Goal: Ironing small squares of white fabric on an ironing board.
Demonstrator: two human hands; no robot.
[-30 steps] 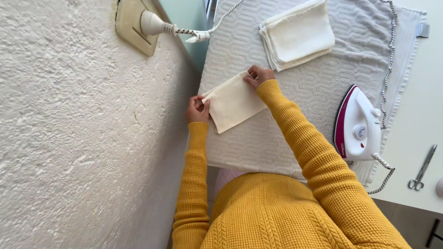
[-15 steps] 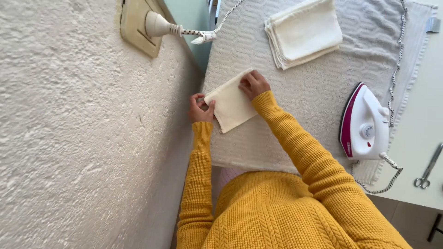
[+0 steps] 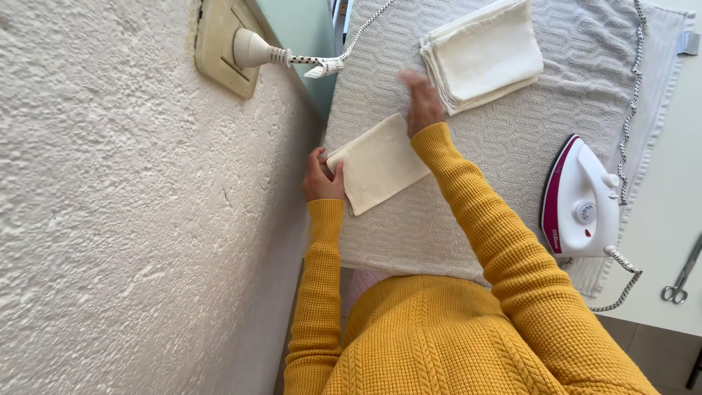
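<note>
A folded cloth (image 3: 380,162) lies flat on the grey board (image 3: 512,146), near the wall (image 3: 110,219). The left hand (image 3: 322,175) pinches its near corner with thumb and fingers. The right hand (image 3: 420,102) is open and blurry, holding nothing, just past the cloth's far edge. A stack (image 3: 482,53) of folded cloths sits beyond it. An iron (image 3: 581,201) rests at the right, well apart.

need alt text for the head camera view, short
A person in a mustard knit sweater holds a folded cream cloth on a grey textured ironing surface with the left hand; the right hand hovers blurred near a stack of folded cream cloths. A white-and-magenta iron rests alongside.
</note>
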